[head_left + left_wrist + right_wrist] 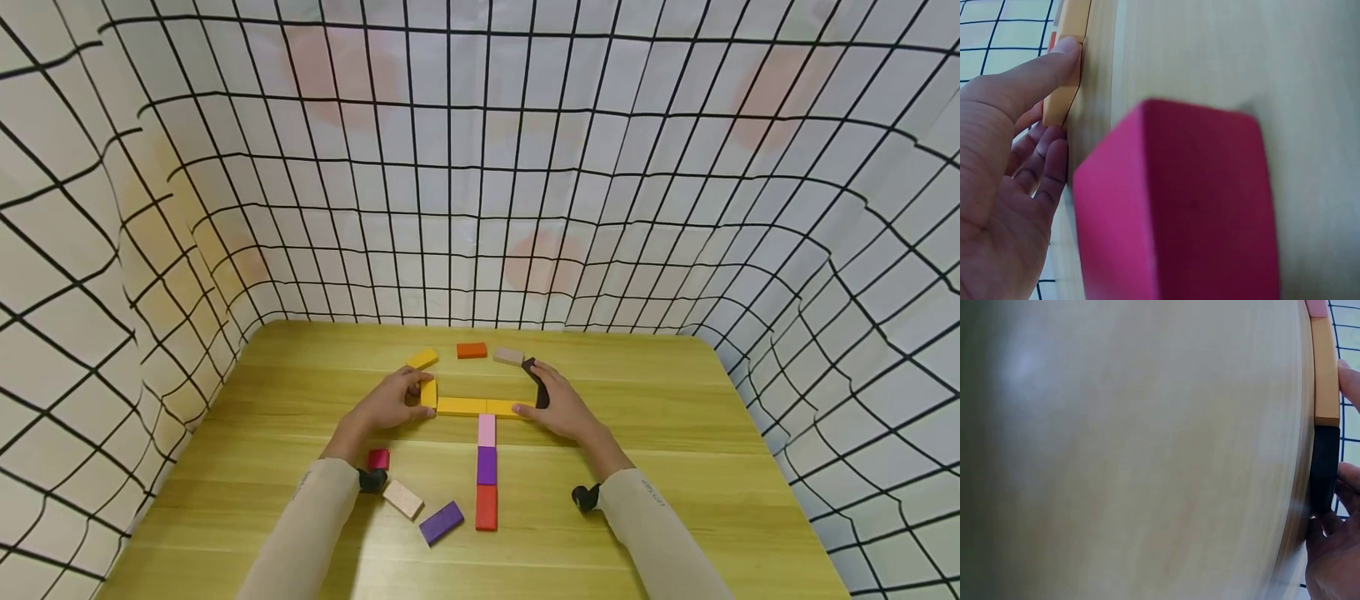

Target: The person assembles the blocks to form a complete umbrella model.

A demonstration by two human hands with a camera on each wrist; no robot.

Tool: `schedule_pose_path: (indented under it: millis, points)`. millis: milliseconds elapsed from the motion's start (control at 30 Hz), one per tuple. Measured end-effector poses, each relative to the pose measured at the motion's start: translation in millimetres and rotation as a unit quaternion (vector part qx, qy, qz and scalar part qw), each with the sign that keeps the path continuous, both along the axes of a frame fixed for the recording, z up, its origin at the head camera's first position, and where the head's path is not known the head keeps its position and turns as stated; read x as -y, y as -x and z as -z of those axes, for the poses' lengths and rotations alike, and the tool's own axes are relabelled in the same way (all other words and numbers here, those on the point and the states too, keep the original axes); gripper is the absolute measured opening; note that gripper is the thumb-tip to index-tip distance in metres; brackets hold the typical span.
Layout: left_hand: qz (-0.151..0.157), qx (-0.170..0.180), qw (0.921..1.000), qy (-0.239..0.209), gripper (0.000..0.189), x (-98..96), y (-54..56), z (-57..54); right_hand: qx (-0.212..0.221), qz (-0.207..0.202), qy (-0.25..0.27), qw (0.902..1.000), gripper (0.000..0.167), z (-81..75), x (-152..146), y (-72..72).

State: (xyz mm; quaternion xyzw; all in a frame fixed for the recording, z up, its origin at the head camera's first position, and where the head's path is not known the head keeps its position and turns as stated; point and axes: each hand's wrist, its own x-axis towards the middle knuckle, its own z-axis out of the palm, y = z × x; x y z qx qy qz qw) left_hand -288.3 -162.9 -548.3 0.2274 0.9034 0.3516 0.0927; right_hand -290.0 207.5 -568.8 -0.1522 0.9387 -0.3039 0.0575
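A yellow block (pixel 428 394) stands at the left end of a row of yellow blocks (pixel 461 407). My left hand (pixel 392 400) pinches it, thumb at the near end and fingers at the far end. At the row's right end is a black block (pixel 542 393); my right hand (pixel 562 406) curls its fingers round its outer side. The right thumb touches the yellow block (pixel 1326 372) beside it. From the row's middle a pink block (pixel 487 430), a purple block (pixel 487 465) and a red block (pixel 486 507) run toward me.
Behind the row lie a loose yellow block (pixel 422 359), an orange block (pixel 472 351) and a pale block (pixel 508 356). Nearer me are a magenta block (pixel 378 459), a beige block (pixel 403 499) and another purple block (pixel 442 523). A black net (pixel 487 225) surrounds the wooden table (pixel 675 467).
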Motion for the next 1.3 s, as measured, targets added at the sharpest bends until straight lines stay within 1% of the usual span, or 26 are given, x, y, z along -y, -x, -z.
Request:
schedule_pose_path:
  millis: [133, 267, 500, 633, 767, 867, 967, 1067, 1200, 1300]
  points:
    - [-0.009, -0.004, 0.9999, 0.007, 0.066, -1.3, -0.6, -0.3, -0.001, -0.001, 0.002, 1.0000, 0.102, 0.0, 0, 0.0]
    - [-0.017, -0.001, 0.9998, 0.005, 0.066, -2.8, -2.0, -1.6, 0.001, -0.004, 0.007, 1.0000, 0.102, -0.7, 1, -0.8]
    - [-0.016, -0.007, 0.9998, 0.011, 0.065, -2.7, -1.2, -0.3, -0.002, -0.003, 0.005, 1.0000, 0.101, -0.4, 1, -0.7]
    - [-0.018, -0.007, 0.9997, 0.012, 0.069, -2.5, -1.5, -0.3, -0.003, -0.005, 0.007, 1.0000, 0.101, 0.0, 0, -0.4]
    - [-0.016, -0.014, 0.9998, 0.001, 0.075, -0.8, -2.7, -1.4, -0.002, -0.004, 0.008, 1.0000, 0.101, 0.5, 0, -0.4]
    - [-0.022, -0.027, 0.9992, -0.018, 0.072, 1.2, -3.6, -3.2, -0.002, -0.002, 0.003, 1.0000, 0.101, 0.8, 0, -0.2]
    - [-0.044, -0.048, 0.9973, -0.035, 0.064, 2.0, -3.1, -6.0, -0.002, 0.000, 0.003, 1.0000, 0.101, 1.1, -1, 0.2]
    - [-0.079, -0.072, 0.9935, -0.039, 0.063, 1.4, -0.5, -9.4, -0.003, 0.001, 0.002, 1.0000, 0.101, 0.8, -2, 0.3]
    - [-0.121, -0.098, 0.9874, -0.024, 0.066, 0.0, 5.2, -14.7, -0.004, -0.001, -0.002, 1.0000, 0.101, -0.7, -1, -0.4]
    - [-0.139, -0.101, 0.9852, -0.002, 0.068, -0.7, 9.6, -18.0, -0.002, -0.003, -0.003, 1.0000, 0.101, -1.7, 0, -1.0]
